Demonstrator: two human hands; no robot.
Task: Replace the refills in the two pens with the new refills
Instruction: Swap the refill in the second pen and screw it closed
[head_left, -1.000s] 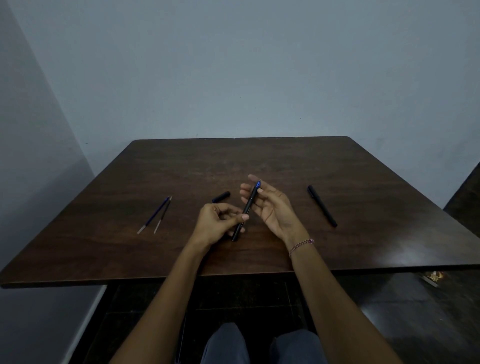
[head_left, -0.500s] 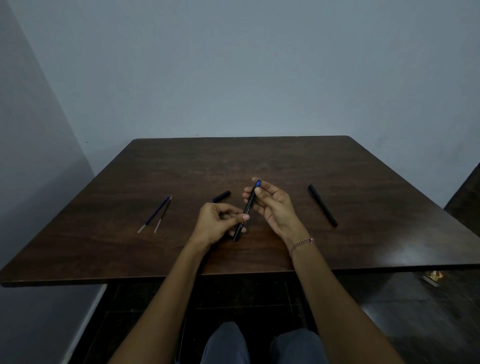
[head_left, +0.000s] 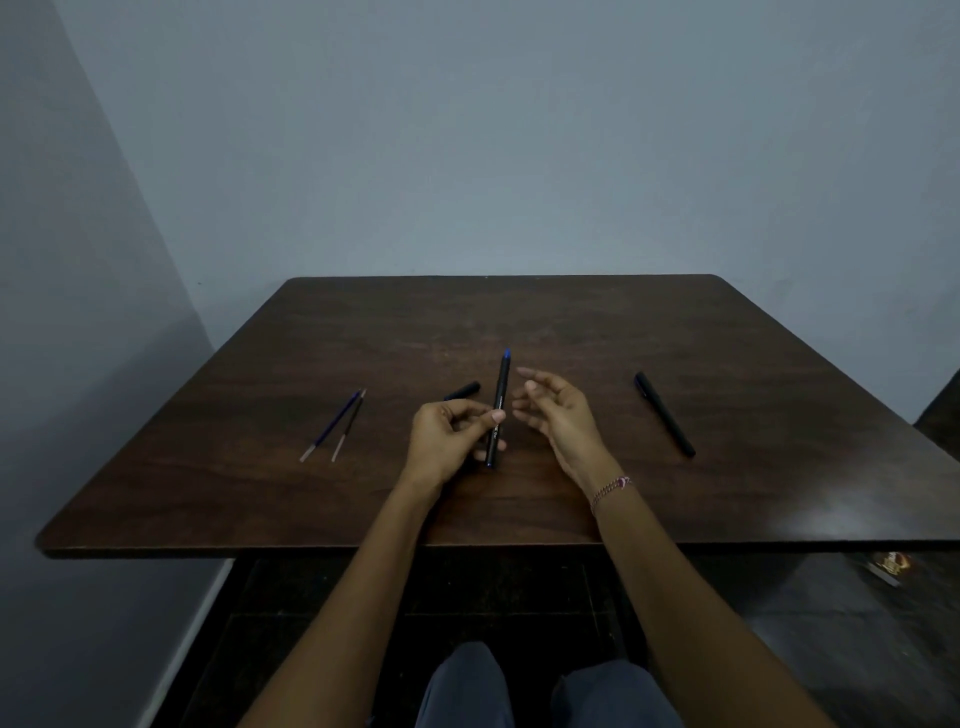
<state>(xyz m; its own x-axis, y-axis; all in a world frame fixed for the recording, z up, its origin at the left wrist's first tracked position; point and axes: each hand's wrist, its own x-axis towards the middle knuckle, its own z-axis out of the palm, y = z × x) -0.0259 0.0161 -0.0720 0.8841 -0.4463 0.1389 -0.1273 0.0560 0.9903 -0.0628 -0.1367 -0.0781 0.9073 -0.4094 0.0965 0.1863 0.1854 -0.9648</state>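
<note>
Off to the left on the dark wooden table (head_left: 571, 322) lie two thin refills (head_left: 335, 426), side by side and nearly touching, well apart from the hands; I take them for the new ones, and since neither has gone in, the job looks to be early, on its first pen. A little to their right, just beyond the knuckles, a short black cap (head_left: 463, 389) rests on the wood. Next comes the left hand (head_left: 452, 436), raised a little over the table with its fingers curled and the thumb and forefinger pinching the lower half of the first pen (head_left: 500, 405); the barrel stands steeply, nearly along my line of sight, its blue tip pointing away from the person. Just beside it hovers the right hand (head_left: 556, 410), palm turned towards the barrel, fingers loosely spread and only slightly bent, holding nothing and, so far as I can see, not touching the pen. The step in hand seems to be opening this pen; the next move calls for the right fingers to close on the blue end and twist or pull while the left keeps the barrel from turning, so the old refill can come out. Further right the second pen (head_left: 665, 414) lies flat and untouched.
</note>
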